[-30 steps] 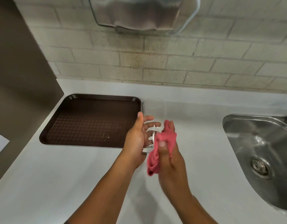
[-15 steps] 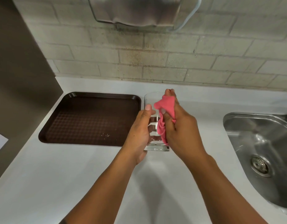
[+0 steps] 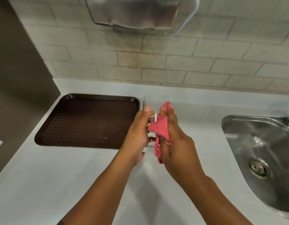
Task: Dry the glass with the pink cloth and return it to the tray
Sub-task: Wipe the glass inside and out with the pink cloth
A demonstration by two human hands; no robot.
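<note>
Glass (image 3: 152, 104) held upright above the tabletop (image 3: 59, 176), mouth up, base down, long axis running roughly vertical and leaning slightly away toward the back wall. Gripped from its left side by the left hand (image 3: 139, 135), thumb laid high along the near wall, fingers wrapped round the far side and seen faintly through the clear body. Pressed against on its right side by the right hand (image 3: 174, 140), closed on the pink cloth (image 3: 160, 132), fingertips pointing up near the rim. Bunched between right palm and glass wall, with a loose tail of the pink cloth hanging below the base. Rim clear of both hands, top third bare; lower half mostly hidden behind left hand and cloth.

Placed between the two hands, raised off the tabletop, just right of the brown tray (image 3: 87, 120), level with that tray's right edge and not over it. Tray lying flat toward the tabletop's back left corner, a few pale specks near its front right. Steel sink (image 3: 260, 143) set into the right edge of the tabletop, well apart from the glass, drain (image 3: 258, 168) visible. Tiled wall (image 3: 189, 62) behind.
</note>
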